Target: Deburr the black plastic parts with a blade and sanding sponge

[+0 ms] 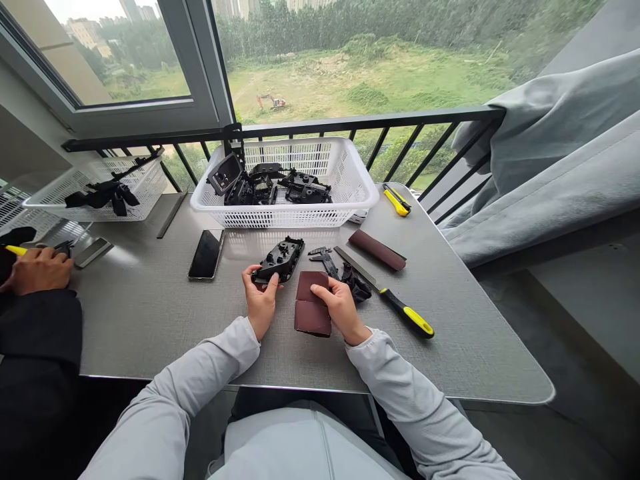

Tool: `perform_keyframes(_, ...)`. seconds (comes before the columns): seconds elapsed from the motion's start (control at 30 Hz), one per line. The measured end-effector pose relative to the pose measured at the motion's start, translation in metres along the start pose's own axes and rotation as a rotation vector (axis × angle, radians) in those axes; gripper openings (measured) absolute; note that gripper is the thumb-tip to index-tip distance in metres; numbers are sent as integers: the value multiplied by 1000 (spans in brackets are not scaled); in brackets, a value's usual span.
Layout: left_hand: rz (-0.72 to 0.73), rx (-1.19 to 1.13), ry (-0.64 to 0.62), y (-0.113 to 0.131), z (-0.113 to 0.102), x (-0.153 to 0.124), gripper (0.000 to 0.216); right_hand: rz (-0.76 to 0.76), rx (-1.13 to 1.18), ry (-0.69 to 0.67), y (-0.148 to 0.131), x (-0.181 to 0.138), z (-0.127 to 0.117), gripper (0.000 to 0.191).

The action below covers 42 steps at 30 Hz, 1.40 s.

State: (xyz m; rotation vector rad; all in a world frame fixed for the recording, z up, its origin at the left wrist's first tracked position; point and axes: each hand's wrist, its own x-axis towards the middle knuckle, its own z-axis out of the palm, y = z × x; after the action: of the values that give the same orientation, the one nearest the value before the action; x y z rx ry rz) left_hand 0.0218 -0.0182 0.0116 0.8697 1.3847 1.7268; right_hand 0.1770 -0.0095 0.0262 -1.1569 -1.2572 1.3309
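My left hand [260,300] grips the near edge of a black moulded plastic part [279,260], which is tilted up off the table. My right hand [341,308] rests on a folded sheet of maroon sandpaper [313,313] and pinches its edge. Just beyond it lie a steel caliper [323,261] and a small black plastic piece [356,283]. To the right are a flat file with a yellow-and-black handle [406,315] and a second maroon abrasive strip [377,250].
A grey table [150,327] holds a white basket [285,217] of black parts, a smartphone [207,254] and a yellow cutter [397,200]. Another basket [100,200] stands left. A co-worker's hand [39,270] holds a yellow-handled tool at the left. Railing [370,120] lines the far edge.
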Motion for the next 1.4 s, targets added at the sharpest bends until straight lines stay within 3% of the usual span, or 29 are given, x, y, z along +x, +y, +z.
perform_keyframes(0.47, 33, 18, -45, -3, 0, 0, 56, -32, -62, -95, -7, -7, 9, 21)
perform_keyframes(0.9, 93, 27, -143, -4, 0, -6, 53, -73, -94, -97, -2, -3, 8, 23)
perform_keyframes(1.1, 192, 159, -187, -7, -6, -13, 36, -148, -185, -119, -6, -10, 10, 21)
perform_keyframes(1.4, 272, 316, -241, -9, -8, -16, 33, -211, -299, -60, -6, -10, 11, 16)
